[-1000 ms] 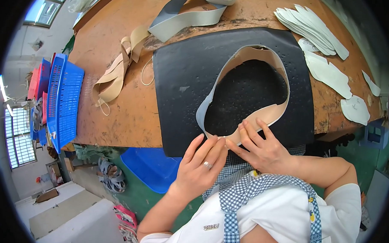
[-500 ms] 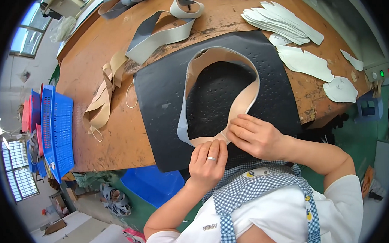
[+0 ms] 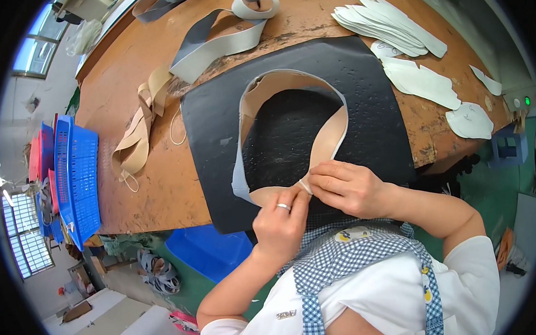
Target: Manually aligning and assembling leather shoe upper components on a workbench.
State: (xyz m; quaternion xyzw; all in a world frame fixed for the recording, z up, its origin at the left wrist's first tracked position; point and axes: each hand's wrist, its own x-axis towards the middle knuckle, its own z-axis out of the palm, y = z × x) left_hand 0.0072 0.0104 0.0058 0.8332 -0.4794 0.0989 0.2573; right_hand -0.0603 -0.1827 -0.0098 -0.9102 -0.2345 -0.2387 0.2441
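A long beige strip, pale grey-blue on its outer face, stands on edge as a loop on a black mat. It looks like leather or a similar sheet material. At the near side of the loop, my left hand pinches the strip with fingers closed; a ring is on one finger. My right hand grips the strip just to the right, fingers folded over it. Between the two hands a narrow pale band or seam crosses the strip. The thumbs are mostly hidden.
Beyond the mat lie grey-white strips; beige strips with a thin cord are at the left. White cut pieces are stacked at the far right. Blue baskets stand beyond the left table edge, and a blue bin is below the near edge.
The near part of the loop has shifted slightly left, with my left hand moving left too. Both hands keep hold of the strip, and the pale seam between them shows more.
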